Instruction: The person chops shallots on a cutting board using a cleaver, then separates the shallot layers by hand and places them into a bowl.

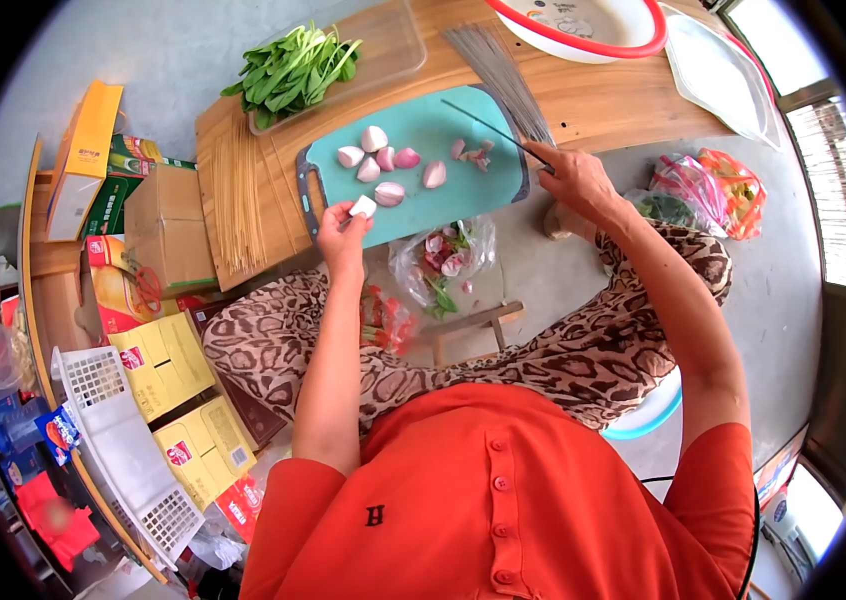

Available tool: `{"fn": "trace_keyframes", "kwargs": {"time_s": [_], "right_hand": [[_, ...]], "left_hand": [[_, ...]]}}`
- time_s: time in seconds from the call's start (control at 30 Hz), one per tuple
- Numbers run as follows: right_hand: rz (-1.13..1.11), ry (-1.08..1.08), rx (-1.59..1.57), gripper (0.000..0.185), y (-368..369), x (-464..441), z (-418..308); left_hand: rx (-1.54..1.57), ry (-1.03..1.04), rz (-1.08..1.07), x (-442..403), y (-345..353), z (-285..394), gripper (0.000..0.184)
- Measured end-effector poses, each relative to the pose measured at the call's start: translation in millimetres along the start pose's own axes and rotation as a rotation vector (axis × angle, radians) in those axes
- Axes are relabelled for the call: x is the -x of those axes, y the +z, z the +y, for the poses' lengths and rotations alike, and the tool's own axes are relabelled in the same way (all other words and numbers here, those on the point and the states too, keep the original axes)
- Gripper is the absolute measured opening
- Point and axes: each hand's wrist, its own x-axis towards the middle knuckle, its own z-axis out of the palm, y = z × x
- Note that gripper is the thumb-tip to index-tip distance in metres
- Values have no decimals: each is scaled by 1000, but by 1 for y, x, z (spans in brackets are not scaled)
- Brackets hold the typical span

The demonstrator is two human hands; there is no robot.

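My right hand [581,183] is closed around the handle of a knife [491,128], whose thin dark blade reaches left over the cutting board. At the board's near left edge, my left hand [343,238] pinches a small white piece [363,206]; I cannot make out what it is. The turquoise cutting board [413,120] lies on the wooden table [603,105]. Several pinkish shallots [390,193] are scattered on its left and middle. Small reddish scraps [478,155] lie towards its right end.
Leafy greens [293,75] rest in a clear tray [398,40] behind the board. Bundles of thin sticks [238,200] and grey skewers [498,75] flank it. A red-rimmed basin [633,45] stands at the back. Below hangs a clear bag [478,240] with peelings; boxes [168,365] sit left.
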Motion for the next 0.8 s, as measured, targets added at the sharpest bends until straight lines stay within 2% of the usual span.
{"fn": "trace_keyframes", "kwargs": {"time_s": [0.07,0.13,0.2,0.23,0.27,0.33,0.4,0.43,0.47,0.53,0.57,0.63,0.67,0.73,0.77,0.8], "right_hand": [[-55,21,64,44,-4,6,2],[21,-104,173,49,-1,11,10],[5,-119,256,50,-3,20,13],[-12,-131,338,52,-6,23,13],[-10,-125,338,52,-8,25,16],[-18,-263,467,55,-10,30,19],[1,-274,460,55,-11,32,18],[21,-279,452,54,-11,34,17],[21,-279,453,54,-9,37,16],[167,-230,97,48,-7,43,14],[165,-223,99,48,-6,46,12],[-58,399,-638,31,-7,51,1],[-51,403,-638,31,-1,55,5],[-63,434,-1212,19,22,62,15],[-59,458,-1288,13,30,66,17],[-53,519,-1300,13,34,70,13]], "left_hand": [[11,84,7,-11,-3,-3,31],[0,121,5,-11,-2,4,35],[-201,68,199,-3,-3,11,38],[-349,167,214,-10,-10,2,34],[-350,168,208,-10,-9,-3,34],[-529,411,42,16,15,23,28],[-472,580,-267,25,42,20,28],[-453,421,-373,36,59,22,30],[-505,387,-468,38,70,20,30],[-642,442,-543,39,85,15,33],[-639,439,-549,35,88,11,33],[-732,607,-459,20,92,3,36],[-724,597,-454,11,92,2,40],[-767,547,-370,-4,92,6,39],[-768,549,-372,-7,95,8,39],[-716,542,-365,-6,99,14,39]]}}
